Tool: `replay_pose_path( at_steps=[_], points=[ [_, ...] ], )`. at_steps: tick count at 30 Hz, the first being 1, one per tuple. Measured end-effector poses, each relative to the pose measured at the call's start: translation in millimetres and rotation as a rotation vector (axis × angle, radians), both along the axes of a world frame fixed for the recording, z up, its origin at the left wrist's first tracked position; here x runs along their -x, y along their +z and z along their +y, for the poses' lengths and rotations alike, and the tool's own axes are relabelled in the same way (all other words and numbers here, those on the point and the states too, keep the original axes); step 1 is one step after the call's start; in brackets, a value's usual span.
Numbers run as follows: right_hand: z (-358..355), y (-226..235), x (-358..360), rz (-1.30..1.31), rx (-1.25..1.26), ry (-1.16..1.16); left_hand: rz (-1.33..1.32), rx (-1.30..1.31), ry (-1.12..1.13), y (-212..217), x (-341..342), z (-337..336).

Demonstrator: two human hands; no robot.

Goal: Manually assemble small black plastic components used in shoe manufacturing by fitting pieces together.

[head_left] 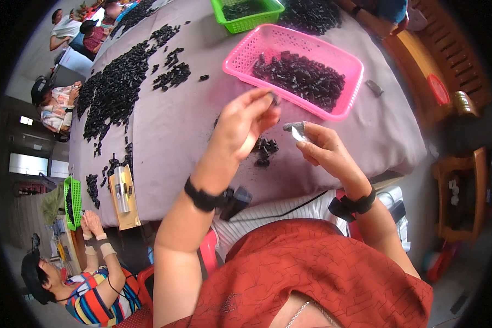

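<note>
My left hand (240,123) is raised over the cloth-covered table, beside the near edge of a pink plastic basket (232,66). Its fingertips are pinched on a small black piece (275,99), partly hidden by the fingers. To its right, my right hand (328,146) is closed on a small, thin, shiny blade-like piece (297,134). A grey covering (293,126) wraps its index fingertip. Under and between the hands lies a little pile of short black pieces (265,146), with dark crumbs around it. Many similar black pieces (306,79) fill the bottom of the basket.
A green basket (248,23) stands beyond the pink one. Large heaps of black pieces (115,82) spread over the left of the purplish cloth (186,131). A grey scrap (374,88) lies right of the pink basket. Other people sit around the table, one (87,284) at lower left.
</note>
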State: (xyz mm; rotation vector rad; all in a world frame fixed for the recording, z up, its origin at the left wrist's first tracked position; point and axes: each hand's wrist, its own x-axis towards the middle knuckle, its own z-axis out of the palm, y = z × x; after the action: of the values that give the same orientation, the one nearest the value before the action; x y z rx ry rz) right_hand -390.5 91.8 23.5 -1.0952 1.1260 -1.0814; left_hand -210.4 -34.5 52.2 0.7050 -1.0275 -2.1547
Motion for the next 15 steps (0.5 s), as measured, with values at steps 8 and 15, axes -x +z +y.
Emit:
replay_pose_path(
  at_steps=[8,15],
  points=[
    [8,-8,1,0.27,0.021,-0.091,-0.087,0.256,0.076,17,-17,-38],
    [-2,-6,-1,0.319,0.03,-0.032,-0.695,0.575,0.26,-45,-105,-44]
  ],
)
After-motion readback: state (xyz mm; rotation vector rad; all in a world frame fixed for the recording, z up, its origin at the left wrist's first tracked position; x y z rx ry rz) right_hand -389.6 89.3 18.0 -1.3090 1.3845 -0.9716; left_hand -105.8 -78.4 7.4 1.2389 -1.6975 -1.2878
